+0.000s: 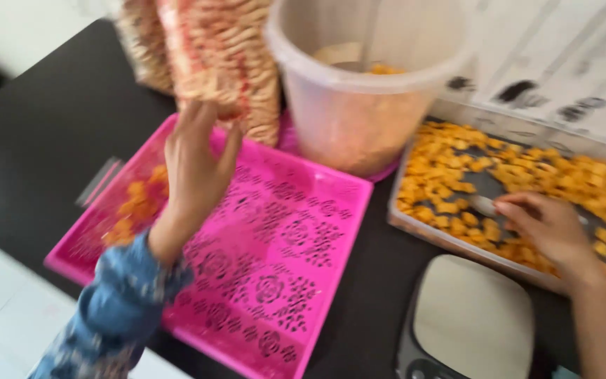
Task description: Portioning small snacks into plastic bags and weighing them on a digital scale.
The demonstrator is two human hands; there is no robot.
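My left hand, in a blue patterned sleeve, reaches up over the pink perforated tray and touches the bottom of a clear bag of pale snack pieces; its fingers are spread. My right hand rests in a metal tray of orange snack pieces and grips a metal spoon among them. A few orange pieces lie on the pink tray's left side. The frame is blurred.
A large translucent plastic bucket with some orange pieces inside stands behind the pink tray. A kitchen scale with a pale platform sits at the front right. Everything rests on a dark table; white floor shows at the lower left.
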